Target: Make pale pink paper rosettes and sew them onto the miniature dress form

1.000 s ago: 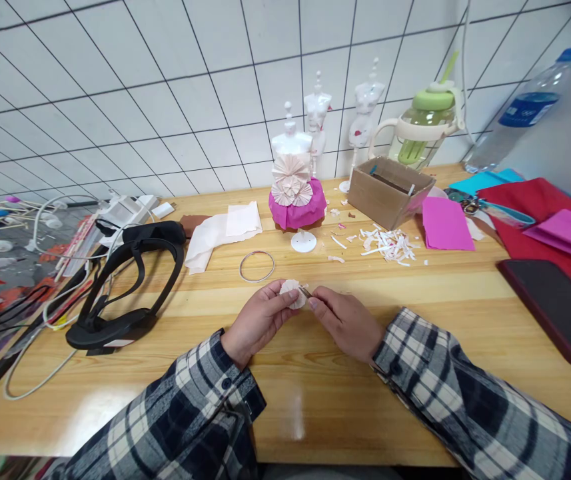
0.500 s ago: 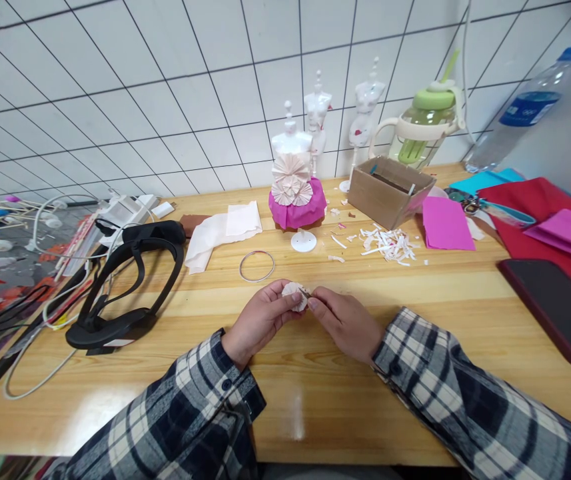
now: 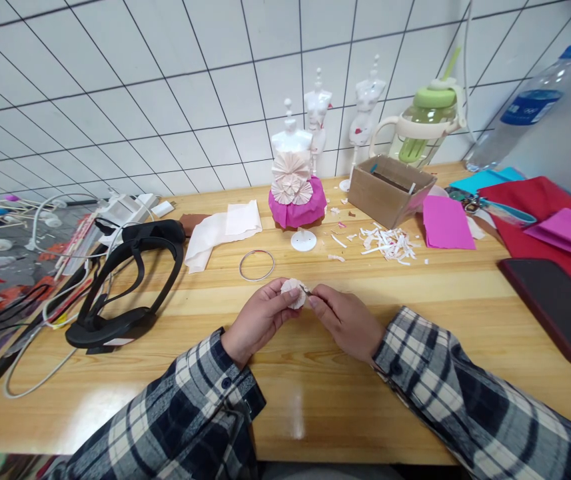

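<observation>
Between the thumb and fingers of my left hand (image 3: 260, 317) is a small round pleated paper rosette (image 3: 291, 293), pale pink-white. My right hand (image 3: 348, 320) is closed round a small dark metal tool (image 3: 306, 291); only its narrow tip shows, at the rosette's right edge, and its kind is hidden by the fingers. Beyond the hands stands a white mini mannequin (image 3: 291, 141) on a round base, dressed in a magenta paper skirt (image 3: 298, 212) with pale pleated fans (image 3: 292, 177) on its front. A thin metal ring (image 3: 257, 265) lies left of it.
Paper shreds (image 3: 390, 244) lie before a cardboard box (image 3: 390, 193). Magenta paper (image 3: 448, 223) and a phone (image 3: 558, 310) are at right. Pale crepe paper (image 3: 225, 230) and a black headset frame (image 3: 130, 287) sit at left. A cup (image 3: 422, 127) and bottle (image 3: 528, 110) stand behind.
The rosette has shifted very slightly up and left, and a little more of its right edge shows by the tool tip. Both hands keep their hold.
</observation>
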A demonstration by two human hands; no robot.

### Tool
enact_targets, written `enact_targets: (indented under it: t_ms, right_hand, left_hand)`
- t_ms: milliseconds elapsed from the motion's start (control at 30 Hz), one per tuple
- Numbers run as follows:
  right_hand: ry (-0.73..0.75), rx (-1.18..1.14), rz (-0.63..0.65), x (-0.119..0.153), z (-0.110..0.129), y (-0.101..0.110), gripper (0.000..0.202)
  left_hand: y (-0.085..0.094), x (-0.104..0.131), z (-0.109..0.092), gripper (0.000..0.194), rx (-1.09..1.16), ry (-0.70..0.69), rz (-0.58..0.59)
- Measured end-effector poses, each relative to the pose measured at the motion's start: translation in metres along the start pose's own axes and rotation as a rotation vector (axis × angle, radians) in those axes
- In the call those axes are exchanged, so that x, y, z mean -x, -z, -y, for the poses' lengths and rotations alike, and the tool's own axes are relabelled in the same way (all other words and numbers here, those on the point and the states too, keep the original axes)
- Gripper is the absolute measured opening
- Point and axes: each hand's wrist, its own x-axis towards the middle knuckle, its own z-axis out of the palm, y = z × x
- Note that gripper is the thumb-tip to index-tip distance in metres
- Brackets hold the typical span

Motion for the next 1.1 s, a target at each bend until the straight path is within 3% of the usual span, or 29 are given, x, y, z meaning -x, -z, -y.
enact_targets:
  t_ms: [700, 1100]
  right_hand:
    - [-0.014, -0.005, -0.016, -0.0003, 0.0016, 0.0016, 0.026]
    - [-0.021, -0.060, 0.046, 0.0003, 0.0023, -0.0003, 0.028]
  left_hand:
    - [0.0016, -0.0002, 0.0006, 0.016, 0.027, 0.004, -0.010]
    - [0.0011, -0.0006, 0.0004, 0.015, 0.055, 0.001, -0.020]
